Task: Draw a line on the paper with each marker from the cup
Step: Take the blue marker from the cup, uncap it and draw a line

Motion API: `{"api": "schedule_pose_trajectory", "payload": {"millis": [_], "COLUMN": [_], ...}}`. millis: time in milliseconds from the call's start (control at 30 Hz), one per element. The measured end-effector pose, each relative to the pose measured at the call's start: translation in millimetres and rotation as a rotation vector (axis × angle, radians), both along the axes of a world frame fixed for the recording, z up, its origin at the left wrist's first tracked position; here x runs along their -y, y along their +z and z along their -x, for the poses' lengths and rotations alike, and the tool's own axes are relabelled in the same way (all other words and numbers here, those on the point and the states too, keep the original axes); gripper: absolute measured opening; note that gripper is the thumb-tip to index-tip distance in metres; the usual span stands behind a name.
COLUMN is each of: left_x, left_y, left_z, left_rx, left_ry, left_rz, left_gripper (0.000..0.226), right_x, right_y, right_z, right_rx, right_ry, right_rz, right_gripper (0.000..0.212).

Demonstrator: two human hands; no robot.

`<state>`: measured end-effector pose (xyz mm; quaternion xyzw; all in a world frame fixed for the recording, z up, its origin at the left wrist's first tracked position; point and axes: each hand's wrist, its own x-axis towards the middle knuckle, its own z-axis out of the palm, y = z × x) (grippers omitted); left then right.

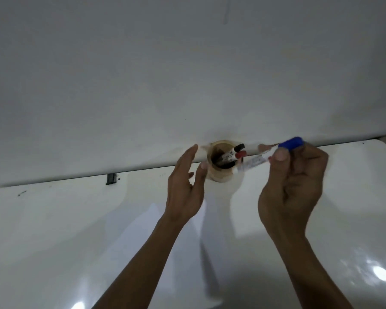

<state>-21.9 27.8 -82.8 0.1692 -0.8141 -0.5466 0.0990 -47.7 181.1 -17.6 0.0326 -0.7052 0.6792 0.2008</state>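
Blue-capped marker [274, 156] pinched in raised right hand [292, 186]; left hand [185, 186] spread (empty) beside cup [221, 161].

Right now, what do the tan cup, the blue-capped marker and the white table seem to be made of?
Tan cylindrical cup: probably paper or card, judging by its matte, stained wall.
Blue-capped white marker in the right hand: plastic, with a smooth printed barrel.
White table: glossy, likely plastic or laminate; it mirrors lights.

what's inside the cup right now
Inside the cup stand a black-capped marker and a red-capped marker. Their lower ends are lost in the cup's dark interior.
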Motion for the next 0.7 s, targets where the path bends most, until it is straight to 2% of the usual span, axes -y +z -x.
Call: {"api": "schedule_pose_trajectory", "payload": {"millis": [167, 300, 533, 700], "left_x": [33, 58, 118, 158], "left_y": [25, 22, 7, 5], "left_z": [-58, -117, -201, -231], "left_rx": [0.014, 0.077, 0.175, 0.158], "left_ry": [0.134, 0.081, 0.153, 0.231], "left_rz": [-0.077, -0.036, -0.116, -0.202], "left_gripper": [0.038, 0.037, 0.017, 0.013], "right_x": [35, 63, 108, 125], "right_y": [-28, -60, -56, -50], "right_z": [-40, -93, -157, -174], "right_rx": [0.372, 0.594, 0.621, 0.619], "right_ry": [0.33, 0.575, 0.777, 0.796], "right_rz": [-0.277, -0.428, -0.518, -0.649], "right_gripper": [0.005, 0.01, 0.005, 0.023]}}
